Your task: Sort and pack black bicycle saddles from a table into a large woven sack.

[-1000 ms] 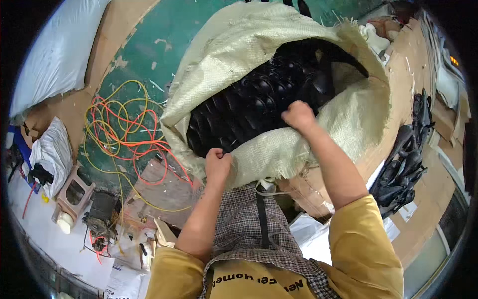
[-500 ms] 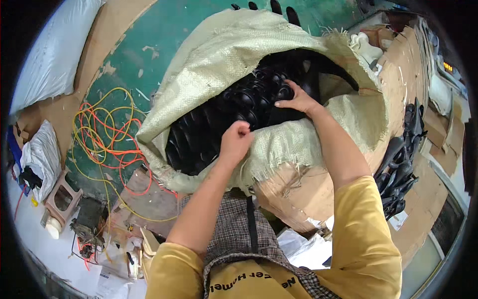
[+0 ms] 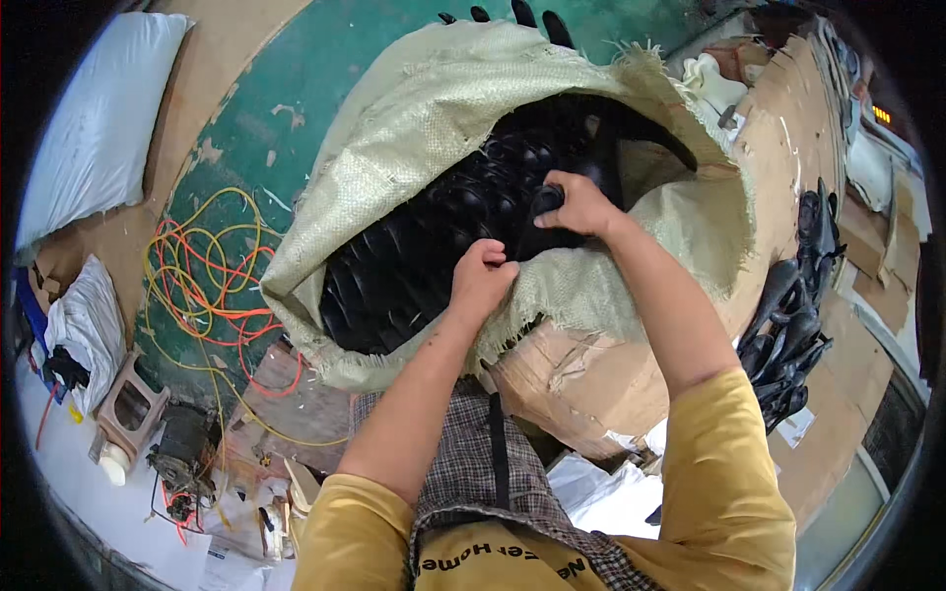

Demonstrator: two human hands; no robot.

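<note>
Two bare hands are working over the mouth of a pale woven sack (image 3: 384, 163), which is holding closely packed, glossy black moulded pieces (image 3: 478, 187). The right hand (image 3: 581, 205) is gripping one rounded black piece (image 3: 545, 202) within the opening, its thumb and fingers clamping around the end. The left hand (image 3: 481, 281) is hovering by the near rim, its fingers curling; I cannot tell whether they are pinching the weave, a piece or nothing. Judging from this grip, the step in hand is handling a single piece among its packed neighbours, so the next move is probably calling for a firm right-hand hold, with the loose near rim lying clear.
</note>
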